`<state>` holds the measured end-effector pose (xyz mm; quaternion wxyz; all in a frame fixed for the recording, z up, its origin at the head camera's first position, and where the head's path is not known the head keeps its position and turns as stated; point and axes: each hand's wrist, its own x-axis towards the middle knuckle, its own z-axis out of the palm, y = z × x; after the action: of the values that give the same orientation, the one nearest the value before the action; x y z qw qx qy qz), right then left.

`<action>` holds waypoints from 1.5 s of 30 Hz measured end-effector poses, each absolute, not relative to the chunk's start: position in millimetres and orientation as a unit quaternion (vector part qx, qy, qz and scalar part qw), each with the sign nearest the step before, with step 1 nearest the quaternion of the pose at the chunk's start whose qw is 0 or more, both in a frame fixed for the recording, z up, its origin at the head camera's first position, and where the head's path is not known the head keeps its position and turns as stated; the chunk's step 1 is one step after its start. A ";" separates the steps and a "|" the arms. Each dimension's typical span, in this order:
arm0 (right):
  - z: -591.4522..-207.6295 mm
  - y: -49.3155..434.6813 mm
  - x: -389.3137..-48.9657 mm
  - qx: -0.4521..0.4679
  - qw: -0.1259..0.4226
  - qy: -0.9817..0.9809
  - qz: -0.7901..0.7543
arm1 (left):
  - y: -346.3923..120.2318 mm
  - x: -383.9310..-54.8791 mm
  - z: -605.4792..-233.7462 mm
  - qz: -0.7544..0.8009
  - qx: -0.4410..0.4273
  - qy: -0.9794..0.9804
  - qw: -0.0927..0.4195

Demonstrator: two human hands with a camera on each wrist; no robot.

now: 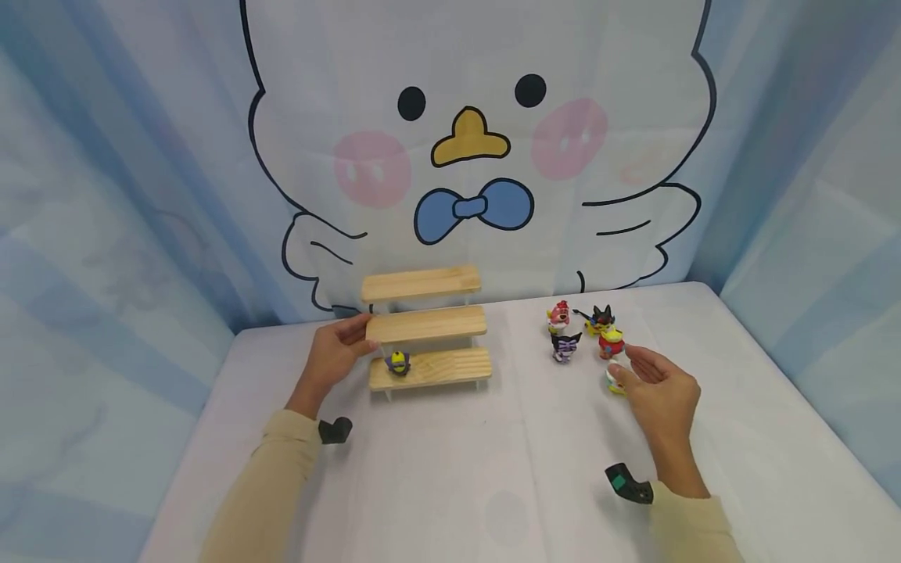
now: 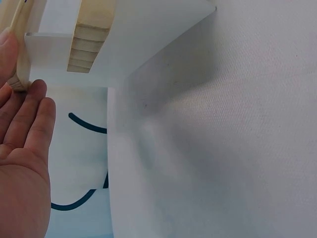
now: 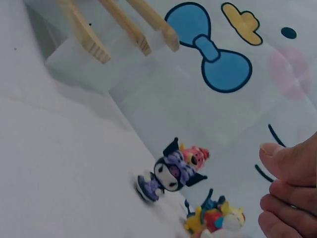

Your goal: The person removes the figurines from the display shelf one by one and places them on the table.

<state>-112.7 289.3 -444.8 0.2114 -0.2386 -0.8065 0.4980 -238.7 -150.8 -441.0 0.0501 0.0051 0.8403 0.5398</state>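
A three-tier wooden display shelf (image 1: 429, 324) with clear side supports stands at the back of the table. My left hand (image 1: 334, 356) holds the left end of its middle tier, thumb in front and fingers behind; the left wrist view shows the fingertips (image 2: 37, 88) at the plank's end. A small purple-and-yellow figurine (image 1: 397, 363) stands on the lowest tier. At the right, my right hand (image 1: 663, 393) is close over a small white figurine (image 1: 615, 381), partly hidden by the thumb. In the right wrist view, thumb and fingers (image 3: 282, 198) are slightly bent, with nothing visible between them.
Beyond the right hand stand a red-and-yellow figurine (image 1: 611, 343), a black-eared one (image 1: 601, 317), a pink one (image 1: 558, 316) and a purple-and-black one (image 1: 564, 347). A printed curtain (image 1: 472, 258) hangs right behind the white-covered table (image 1: 450, 469).
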 end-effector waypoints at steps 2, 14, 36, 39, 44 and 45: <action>-443.4 280.9 -114.6 -0.219 0.209 -0.800 0.519 | -150.9 -237.8 -440.7 0.537 0.001 0.842 0.050; -453.1 220.9 -131.8 -0.074 0.161 -0.778 0.603 | -150.7 -238.9 -442.2 0.545 0.006 0.837 0.041; -452.3 130.6 -155.5 0.059 0.058 -0.774 0.627 | -150.7 -235.4 -441.1 0.553 -0.008 0.832 0.049; -452.8 120.8 -156.5 0.077 0.043 -0.777 0.623 | -150.7 -235.5 -441.3 0.552 -0.009 0.832 0.049; -452.6 105.4 -159.6 0.095 0.038 -0.787 0.608 | -150.2 -236.4 -441.8 0.552 0.000 0.833 0.045; -451.6 102.2 -160.6 0.099 0.037 -0.791 0.602 | -150.1 -236.4 -441.8 0.551 0.000 0.834 0.045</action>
<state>-160.6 102.2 -451.6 0.0372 0.0989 -0.7913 0.6023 -236.4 -150.1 -441.8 0.0446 -0.0001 0.8336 0.5505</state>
